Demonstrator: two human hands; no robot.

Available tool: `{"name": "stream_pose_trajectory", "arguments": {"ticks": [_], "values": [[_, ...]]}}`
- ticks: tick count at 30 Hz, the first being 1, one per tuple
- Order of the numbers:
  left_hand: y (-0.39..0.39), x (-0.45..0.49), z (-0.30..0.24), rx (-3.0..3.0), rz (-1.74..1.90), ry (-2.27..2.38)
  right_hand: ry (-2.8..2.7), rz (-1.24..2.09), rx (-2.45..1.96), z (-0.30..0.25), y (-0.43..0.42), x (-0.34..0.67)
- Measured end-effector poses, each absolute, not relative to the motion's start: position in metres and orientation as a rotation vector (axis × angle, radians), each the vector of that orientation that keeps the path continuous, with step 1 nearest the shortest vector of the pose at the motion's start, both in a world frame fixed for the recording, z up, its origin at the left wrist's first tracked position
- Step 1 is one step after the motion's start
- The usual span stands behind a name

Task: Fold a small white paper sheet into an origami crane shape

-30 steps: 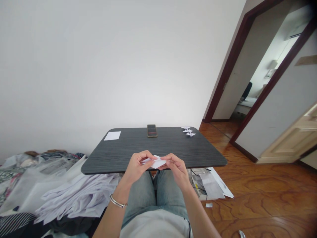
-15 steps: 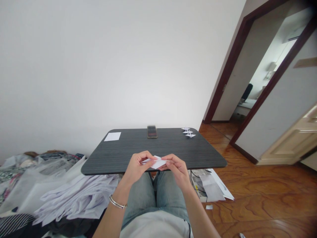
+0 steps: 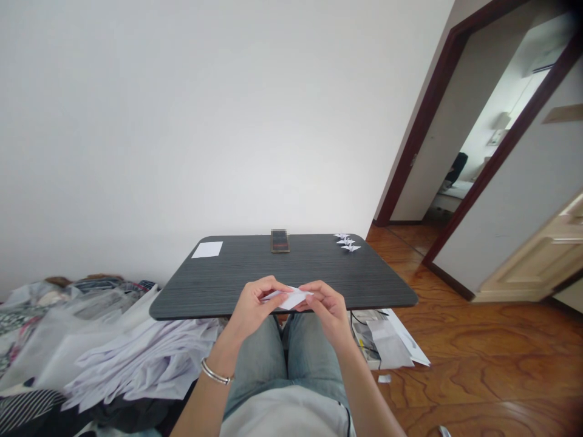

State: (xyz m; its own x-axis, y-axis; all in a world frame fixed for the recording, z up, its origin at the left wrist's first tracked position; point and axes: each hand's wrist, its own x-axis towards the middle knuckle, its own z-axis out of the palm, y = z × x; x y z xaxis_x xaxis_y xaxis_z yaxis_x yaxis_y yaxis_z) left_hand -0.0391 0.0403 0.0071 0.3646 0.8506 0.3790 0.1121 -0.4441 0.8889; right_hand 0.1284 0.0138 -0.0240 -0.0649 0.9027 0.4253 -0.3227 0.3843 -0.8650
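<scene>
A small piece of folded white paper (image 3: pixel 290 298) is held between both my hands just above the near edge of the dark wood-grain table (image 3: pixel 228 279). My left hand (image 3: pixel 252 306) pinches its left end, fingers curled, a silver bangle on the wrist. My right hand (image 3: pixel 328 308) pinches the right end with thumb and fingertips. My jeans show below the hands.
On the table's far side lie a white paper sheet (image 3: pixel 207 249), a dark phone (image 3: pixel 279 240) and three small folded paper figures (image 3: pixel 347 242). Heaped white paper and fabric (image 3: pixel 113 358) lie at the left. Loose sheets (image 3: pixel 392 343) lie on the wooden floor; an open doorway (image 3: pixel 460 170) stands right.
The hands stay in place; my right fingers have shifted a little on the paper, whose right tip now sits slightly higher.
</scene>
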Motion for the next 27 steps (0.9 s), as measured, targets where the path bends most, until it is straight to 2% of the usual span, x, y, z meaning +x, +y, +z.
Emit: {"name": "stream_pose_trajectory", "arguments": {"ticks": [17,27], "values": [[0.036,-0.037,0.014,1.892,1.214,0.907,-1.163,1.153,-0.605,-0.025,0.017,0.127],[0.036,-0.037,0.011,1.998,1.183,0.915,-1.190,1.240,-0.827,-0.022,0.019,0.119]]}}
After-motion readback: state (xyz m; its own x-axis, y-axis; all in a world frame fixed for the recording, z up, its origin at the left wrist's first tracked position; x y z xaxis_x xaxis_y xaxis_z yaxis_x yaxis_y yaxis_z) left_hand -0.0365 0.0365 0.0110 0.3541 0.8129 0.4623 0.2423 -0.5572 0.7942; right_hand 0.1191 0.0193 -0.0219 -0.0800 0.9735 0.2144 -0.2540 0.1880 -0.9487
